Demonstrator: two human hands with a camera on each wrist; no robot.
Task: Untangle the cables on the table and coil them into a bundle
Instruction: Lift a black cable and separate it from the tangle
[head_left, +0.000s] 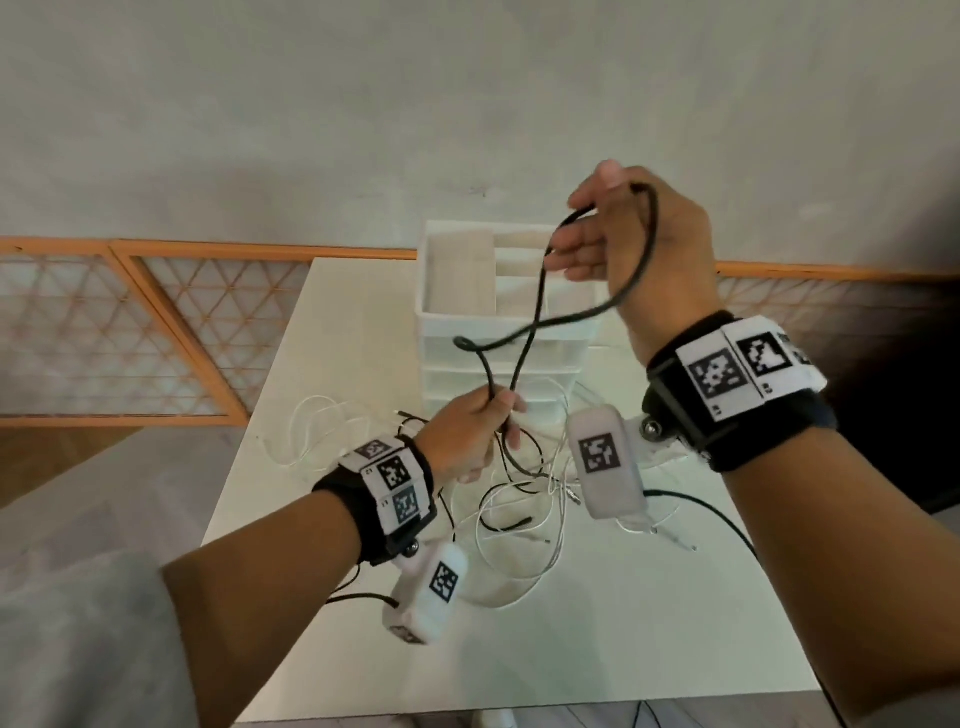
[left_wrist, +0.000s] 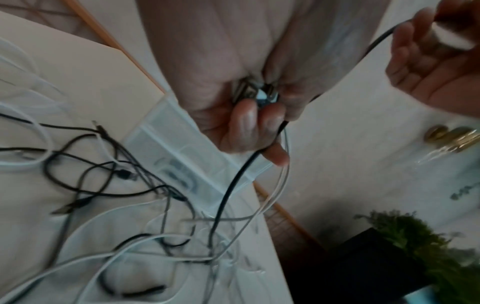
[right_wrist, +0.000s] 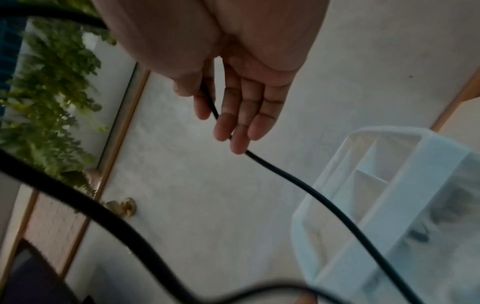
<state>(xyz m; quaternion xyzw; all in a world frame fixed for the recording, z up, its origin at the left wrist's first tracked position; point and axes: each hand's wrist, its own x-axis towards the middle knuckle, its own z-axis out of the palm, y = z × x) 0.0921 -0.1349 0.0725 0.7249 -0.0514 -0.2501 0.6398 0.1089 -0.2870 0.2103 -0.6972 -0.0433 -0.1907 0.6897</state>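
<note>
Left hand (head_left: 470, 434) is raised above the middle of the white table (head_left: 597, 649), fingers curled tight around strands of a black cable (head_left: 524, 358); a thin white cable also passes through this grip (seen in the left wrist view). Right hand (head_left: 631, 244) is held higher, above the far edge of the table, fingers extended and relaxed; the black cable loops over it, passing between thumb and forefinger and lying across the fingers (right_wrist: 241, 123). From there both runs drop, cross once in the air and enter the left fist.

Remaining cables (head_left: 511, 499), black and white, lie tangled on the table surface below the hands, about the centre, with one white loop reaching toward the left edge. Several connector ends are visible; types cannot be determined.

A white plastic drawer organiser (head_left: 457, 280) stands at the far edge of the table, its open top divided into compartments.
</note>
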